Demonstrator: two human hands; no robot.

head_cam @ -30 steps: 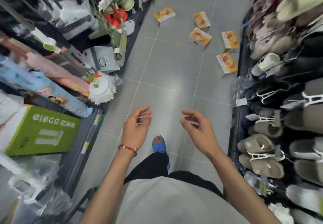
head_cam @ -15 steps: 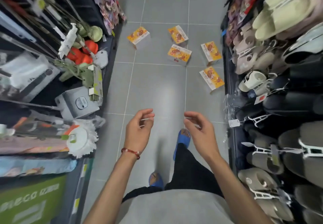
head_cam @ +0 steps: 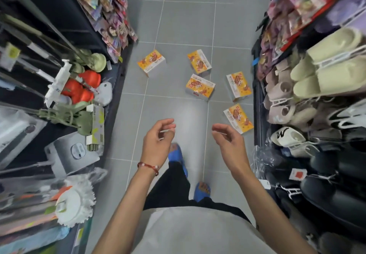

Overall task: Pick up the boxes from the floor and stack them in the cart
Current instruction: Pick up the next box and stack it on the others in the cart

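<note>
Several yellow-and-orange boxes lie scattered on the grey tiled floor ahead of me. The nearest box (head_cam: 238,118) lies by the right shelf, just beyond my right hand. Another box (head_cam: 238,84) is behind it, one box (head_cam: 200,87) lies mid-aisle, one box (head_cam: 199,61) farther back, and one box (head_cam: 151,63) to the left. My left hand (head_cam: 157,143) and my right hand (head_cam: 227,142) hang in front of me above the floor, fingers loosely curled, holding nothing. No cart is in view.
The aisle is narrow. A left shelf (head_cam: 59,99) holds mops, brushes and boxed goods that jut out. A right rack (head_cam: 316,115) is full of slippers with hanging tags. My feet in blue sandals (head_cam: 176,152) stand on the tiles.
I have walked forward along the aisle, so the boxes are closer and lower in view. Both hands keep the same loose pose in front of me.
</note>
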